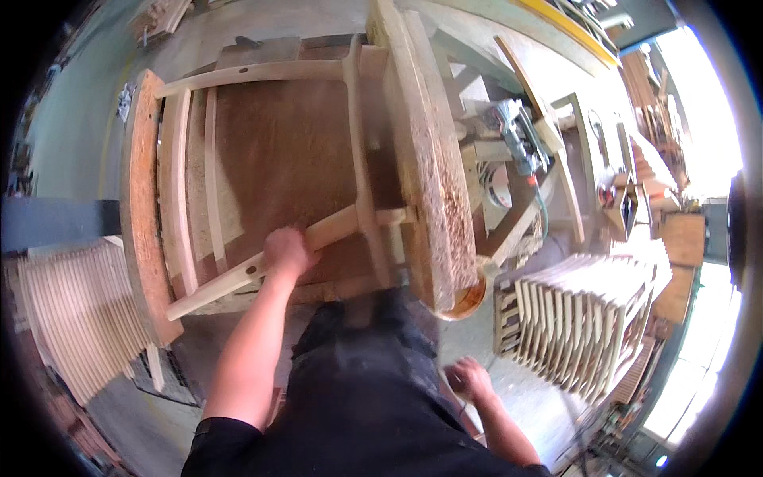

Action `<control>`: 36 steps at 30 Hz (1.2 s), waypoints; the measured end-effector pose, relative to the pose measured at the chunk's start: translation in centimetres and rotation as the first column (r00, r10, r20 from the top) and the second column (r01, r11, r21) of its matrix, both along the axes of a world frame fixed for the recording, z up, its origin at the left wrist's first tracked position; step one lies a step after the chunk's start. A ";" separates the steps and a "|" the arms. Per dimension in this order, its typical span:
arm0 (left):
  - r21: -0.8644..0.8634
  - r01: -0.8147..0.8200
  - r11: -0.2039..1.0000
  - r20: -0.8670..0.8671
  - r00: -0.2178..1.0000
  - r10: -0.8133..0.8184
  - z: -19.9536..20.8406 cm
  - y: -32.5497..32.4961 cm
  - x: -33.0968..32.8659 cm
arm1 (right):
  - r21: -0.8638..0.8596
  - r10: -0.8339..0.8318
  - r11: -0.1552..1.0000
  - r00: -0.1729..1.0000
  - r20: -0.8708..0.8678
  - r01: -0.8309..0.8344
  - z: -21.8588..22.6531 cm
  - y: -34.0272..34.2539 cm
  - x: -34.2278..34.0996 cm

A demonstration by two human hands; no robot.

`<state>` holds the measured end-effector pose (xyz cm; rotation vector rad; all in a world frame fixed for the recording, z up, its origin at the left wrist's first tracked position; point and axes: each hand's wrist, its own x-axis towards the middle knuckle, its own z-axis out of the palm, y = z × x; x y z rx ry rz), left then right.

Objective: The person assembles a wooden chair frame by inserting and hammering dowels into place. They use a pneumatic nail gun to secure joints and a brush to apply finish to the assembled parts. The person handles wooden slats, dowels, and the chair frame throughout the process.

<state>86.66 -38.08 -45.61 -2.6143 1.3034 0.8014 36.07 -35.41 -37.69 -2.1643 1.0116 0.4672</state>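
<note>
A pale wooden chair frame [184,191] lies on its side within a bench-like fixture, over a brown board [286,151]. My left hand [289,253] is closed round the slanting near leg [222,286] of that frame, close to a dark round hole. The leg's right end meets a curved wooden piece [363,167], slightly blurred. My right hand [470,378] hangs low beside my body, right of the bench, with its fingers curled. Whether anything is inside it is hidden.
A thick, rough wooden beam [429,159] edges the bench at right; an upright board [143,199] borders its left. Beyond the beam are a power tool [520,139] and a tape roll [497,184]. Stacked slatted wooden parts [572,326] stand at right, more slats [71,310] at left.
</note>
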 end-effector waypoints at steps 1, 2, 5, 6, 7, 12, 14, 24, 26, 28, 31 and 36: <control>-0.018 -0.011 1.000 0.007 1.000 0.011 -0.2 0.2 -0.2 | 0.077 0.053 0.996 0.985 -0.166 -0.041 -1.0 -0.6 -6.4; -0.033 -0.018 0.999 0.021 1.000 0.019 -0.3 0.6 -0.2 | 0.183 -0.025 0.980 0.963 -0.268 0.076 -0.1 -3.7 -9.4; -0.003 -0.003 1.000 0.059 0.998 0.004 -1.1 0.9 0.2 | 0.026 -0.306 0.944 0.903 -0.302 0.329 0.3 -15.9 -11.9; 0.018 -0.001 1.000 0.070 0.998 0.000 -1.6 0.9 0.1 | -0.208 -0.329 0.931 0.936 -0.125 0.299 2.7 -21.0 -5.6; 0.012 0.011 1.000 0.078 0.997 -0.012 -1.9 0.4 0.3 | -0.226 -0.432 0.846 0.869 0.241 0.484 -3.2 -25.8 -9.2; 0.038 -0.035 0.999 0.152 0.988 0.029 -2.3 0.1 -0.2 | -0.722 -0.215 0.577 0.923 0.318 0.383 -4.7 -42.0 9.9; 0.022 -0.024 0.999 0.151 0.988 0.020 -2.9 0.7 0.0 | -0.706 -0.251 0.611 0.933 0.256 0.358 -6.6 -44.2 12.4; -0.057 -0.048 0.997 0.074 0.996 0.052 -3.2 1.5 0.4 | -0.524 -0.351 0.785 0.934 0.062 0.330 -3.6 -48.2 17.2; -0.054 -0.040 0.998 0.060 0.997 0.044 -3.5 1.1 0.9 | -0.606 -0.283 0.734 0.949 0.139 0.308 -2.1 -50.6 14.9; -0.068 0.008 0.998 0.059 0.998 -0.004 -4.1 1.6 1.0 | -0.633 -0.309 0.693 0.935 0.173 0.346 0.2 -51.3 13.0; 0.071 -0.025 0.997 -0.117 0.993 0.033 1.0 -0.9 1.4 | -0.549 -0.331 0.741 0.922 0.202 0.387 8.7 -49.6 8.9; -0.028 0.067 0.997 -0.096 0.993 -0.069 -1.3 0.8 1.2 | -0.380 -0.645 0.704 0.764 0.013 0.600 27.5 -34.6 9.0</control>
